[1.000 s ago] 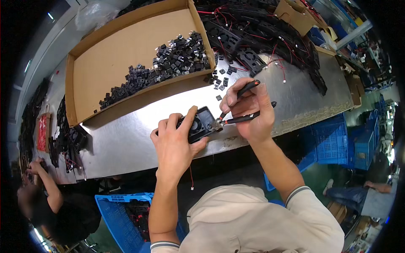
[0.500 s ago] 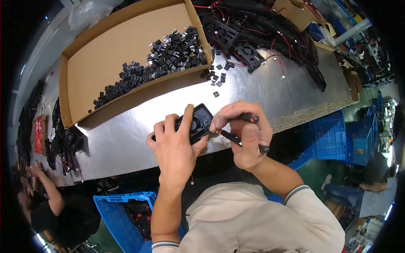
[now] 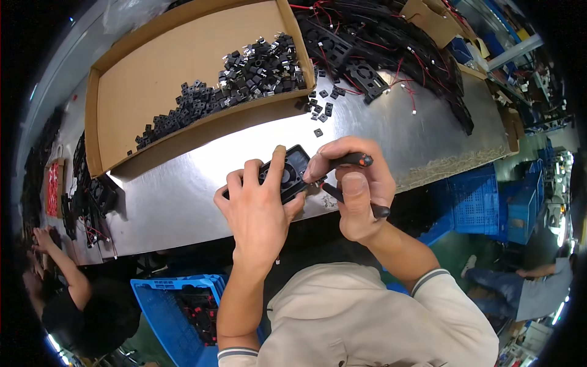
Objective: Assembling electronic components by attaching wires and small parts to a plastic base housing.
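My left hand (image 3: pixel 257 208) grips a small black square fan (image 3: pixel 292 170) and holds it over the near edge of the metal table (image 3: pixel 183 189). My right hand (image 3: pixel 358 183) is closed around black tweezers (image 3: pixel 348 199) with an orange-dotted end, their tip pressed against the fan's right side. Both hands touch at the fan. A few loose small black parts (image 3: pixel 319 113) lie on the table just beyond the hands.
A wide cardboard tray (image 3: pixel 153 79) holds a heap of small black parts (image 3: pixel 244 73). A tangle of black fans with red wires (image 3: pixel 391 55) lies at the back right. Blue crates (image 3: pixel 177 306) stand under the table. Another person (image 3: pixel 67 293) works at the lower left; someone's legs (image 3: pixel 520 287) show right.
My right hand has come down from above the table to the fan and now presses the tweezers against it. Both hands have drawn closer to my body.
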A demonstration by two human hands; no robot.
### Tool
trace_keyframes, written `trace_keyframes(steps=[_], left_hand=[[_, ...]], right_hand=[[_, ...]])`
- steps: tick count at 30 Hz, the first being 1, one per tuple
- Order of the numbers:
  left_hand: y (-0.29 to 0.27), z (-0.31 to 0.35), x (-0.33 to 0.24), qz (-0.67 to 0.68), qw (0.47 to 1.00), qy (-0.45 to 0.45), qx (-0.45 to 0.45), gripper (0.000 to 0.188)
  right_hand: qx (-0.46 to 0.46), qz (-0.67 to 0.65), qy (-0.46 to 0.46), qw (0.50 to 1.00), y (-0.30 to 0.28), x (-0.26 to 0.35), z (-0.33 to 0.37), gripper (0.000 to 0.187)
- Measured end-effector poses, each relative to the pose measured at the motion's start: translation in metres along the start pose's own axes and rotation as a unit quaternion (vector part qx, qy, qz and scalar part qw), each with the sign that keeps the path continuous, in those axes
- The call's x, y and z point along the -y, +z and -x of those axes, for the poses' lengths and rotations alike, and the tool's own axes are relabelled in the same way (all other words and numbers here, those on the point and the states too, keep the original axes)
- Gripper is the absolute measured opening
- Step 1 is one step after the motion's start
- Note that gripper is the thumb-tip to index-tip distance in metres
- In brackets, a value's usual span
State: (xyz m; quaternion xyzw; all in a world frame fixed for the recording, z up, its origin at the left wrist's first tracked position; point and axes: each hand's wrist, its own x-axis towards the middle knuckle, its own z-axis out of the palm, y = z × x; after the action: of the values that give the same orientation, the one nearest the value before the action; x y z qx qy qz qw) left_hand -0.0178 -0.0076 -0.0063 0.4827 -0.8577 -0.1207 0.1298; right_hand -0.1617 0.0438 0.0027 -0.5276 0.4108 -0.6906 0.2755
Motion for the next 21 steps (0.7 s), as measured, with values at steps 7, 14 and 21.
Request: trace_keyframes(steps=[7,14,21], left_hand=[[0.001,-0.003,0.001,-0.002,1.000,-0.001,-0.003,0.075],[0.002,-0.007,0.003,0.000,0.999,0.041,-0.024,0.075],[0.002,-0.008,0.005,-0.008,0.997,0.067,-0.045,0.076]], right_hand=[[-0.012,0.027,0.016,0.999,0.003,-0.003,-0.012,0.053],[-0.011,0.012,0.050,0.999,0.010,-0.005,-0.038,0.047],[-0.016,0.005,0.040,0.999,0.012,-0.006,-0.040,0.045]])
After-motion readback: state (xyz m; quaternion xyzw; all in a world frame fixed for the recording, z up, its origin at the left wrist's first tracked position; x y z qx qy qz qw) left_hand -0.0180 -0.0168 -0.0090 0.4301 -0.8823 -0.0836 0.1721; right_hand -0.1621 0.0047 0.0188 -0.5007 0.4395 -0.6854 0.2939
